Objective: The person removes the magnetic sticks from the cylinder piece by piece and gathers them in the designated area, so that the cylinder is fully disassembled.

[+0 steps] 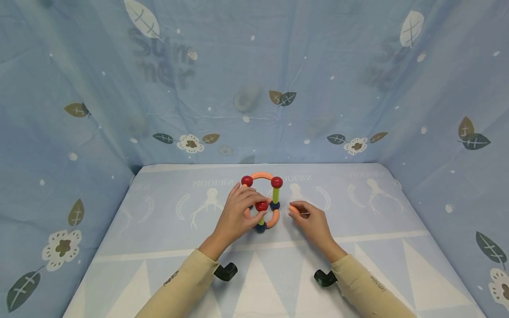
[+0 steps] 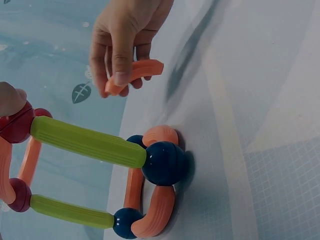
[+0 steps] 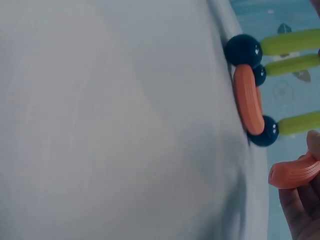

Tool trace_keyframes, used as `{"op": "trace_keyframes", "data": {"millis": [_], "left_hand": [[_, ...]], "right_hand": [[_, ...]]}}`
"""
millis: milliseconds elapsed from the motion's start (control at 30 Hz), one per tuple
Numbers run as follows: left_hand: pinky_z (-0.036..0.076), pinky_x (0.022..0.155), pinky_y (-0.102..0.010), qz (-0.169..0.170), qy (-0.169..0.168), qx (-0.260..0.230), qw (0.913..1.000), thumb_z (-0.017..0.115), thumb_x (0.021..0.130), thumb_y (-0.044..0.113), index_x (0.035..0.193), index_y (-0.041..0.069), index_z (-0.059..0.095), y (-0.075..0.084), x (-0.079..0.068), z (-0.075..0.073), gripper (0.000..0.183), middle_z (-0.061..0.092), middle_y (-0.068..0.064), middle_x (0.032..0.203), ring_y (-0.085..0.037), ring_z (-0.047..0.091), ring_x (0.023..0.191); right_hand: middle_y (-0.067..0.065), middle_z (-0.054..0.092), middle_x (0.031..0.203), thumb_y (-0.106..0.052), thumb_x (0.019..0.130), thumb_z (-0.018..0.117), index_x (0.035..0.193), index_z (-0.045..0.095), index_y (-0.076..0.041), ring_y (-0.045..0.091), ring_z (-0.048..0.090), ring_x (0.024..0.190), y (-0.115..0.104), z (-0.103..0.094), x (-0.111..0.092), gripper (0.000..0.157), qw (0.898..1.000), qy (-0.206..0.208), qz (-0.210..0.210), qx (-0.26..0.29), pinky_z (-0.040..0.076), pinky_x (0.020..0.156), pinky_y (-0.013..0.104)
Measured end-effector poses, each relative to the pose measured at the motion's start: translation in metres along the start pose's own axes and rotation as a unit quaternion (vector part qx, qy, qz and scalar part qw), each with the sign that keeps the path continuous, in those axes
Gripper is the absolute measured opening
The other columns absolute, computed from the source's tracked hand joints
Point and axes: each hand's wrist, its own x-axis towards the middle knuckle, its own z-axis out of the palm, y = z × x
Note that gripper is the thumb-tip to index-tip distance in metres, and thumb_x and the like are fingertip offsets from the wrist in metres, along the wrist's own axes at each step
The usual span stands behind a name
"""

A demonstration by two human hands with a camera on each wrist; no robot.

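Note:
A frame of magnetic building sticks and balls stands on the table. Blue balls and curved orange rods form its base. Straight green rods rise from there to red balls, and a curved orange rod links two of these at the top. My left hand pinches the nearest red ball between thumb and fingers, hiding part of the frame's left side. Just right of the frame, my right hand pinches a loose curved orange rod, held up off the table with one end sticking out.
The table wears a pale patterned cloth. Behind it and at both sides hang blue curtains with leaf prints. Black wrist camera mounts jut inward from both sleeves, low over the cloth.

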Motion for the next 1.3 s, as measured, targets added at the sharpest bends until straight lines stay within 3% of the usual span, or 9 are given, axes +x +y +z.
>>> {"op": "trace_keyframes", "data": {"millis": [167,533,767,1000,1200,1300], "left_hand": [[0.020,0.121,-0.058,-0.004,-0.003,0.001,1.0000,0.083,0.085,0.018,0.115,0.023,0.076,0.001,0.000,-0.001,0.031,0.072,0.007,0.110,-0.018,0.057,0.120],[0.020,0.121,-0.059,-0.004,-0.001,-0.006,1.0000,0.083,0.086,0.019,0.114,0.023,0.077,0.000,0.000,-0.001,0.029,0.071,0.008,0.109,-0.019,0.057,0.119],[0.021,0.120,-0.060,0.001,0.007,-0.007,0.9999,0.084,0.084,0.018,0.114,0.023,0.077,-0.001,-0.001,0.000,0.031,0.071,0.008,0.109,-0.019,0.057,0.118],[0.022,0.119,-0.061,0.009,0.012,-0.009,0.9998,0.084,0.084,0.018,0.114,0.023,0.076,-0.001,0.000,0.001,0.032,0.071,0.008,0.109,-0.020,0.058,0.118],[0.021,0.120,-0.059,0.001,0.003,-0.010,0.9999,0.083,0.085,0.018,0.115,0.023,0.076,0.000,0.000,0.000,0.031,0.071,0.007,0.108,-0.019,0.057,0.119],[0.022,0.120,-0.060,0.000,0.001,-0.006,1.0000,0.083,0.085,0.018,0.115,0.023,0.077,0.001,0.000,-0.001,0.030,0.071,0.007,0.109,-0.019,0.057,0.119]], "right_hand": [[0.011,0.073,0.099,-0.008,0.090,0.079,0.118,0.072,-0.002,0.024,0.071,0.079,0.013,-0.009,0.000,0.029,1.000,0.010,0.028,0.007,0.058,0.062,0.024],[0.009,0.071,0.095,-0.019,0.095,0.075,0.119,0.072,-0.011,0.019,0.068,0.062,0.035,-0.032,0.005,0.025,0.996,0.017,0.072,-0.040,0.052,0.059,0.026],[0.011,0.066,0.106,-0.018,0.095,0.074,0.118,0.073,-0.007,0.018,0.066,0.077,0.047,-0.043,0.011,0.025,0.995,0.014,0.057,-0.077,0.052,0.061,0.025],[0.012,0.070,0.096,-0.021,0.097,0.072,0.119,0.071,-0.005,0.014,0.063,0.062,0.058,-0.056,0.019,0.027,0.992,-0.003,0.070,-0.104,0.051,0.058,0.026],[0.010,0.072,0.099,-0.024,0.097,0.072,0.119,0.072,-0.006,0.013,0.063,0.065,0.062,-0.064,0.021,0.028,0.989,-0.008,0.069,-0.133,0.050,0.067,0.031],[0.011,0.071,0.101,-0.022,0.097,0.073,0.116,0.074,-0.006,0.020,0.064,0.078,0.064,-0.064,0.021,0.026,0.988,-0.006,0.057,-0.146,0.050,0.075,0.038]]}}
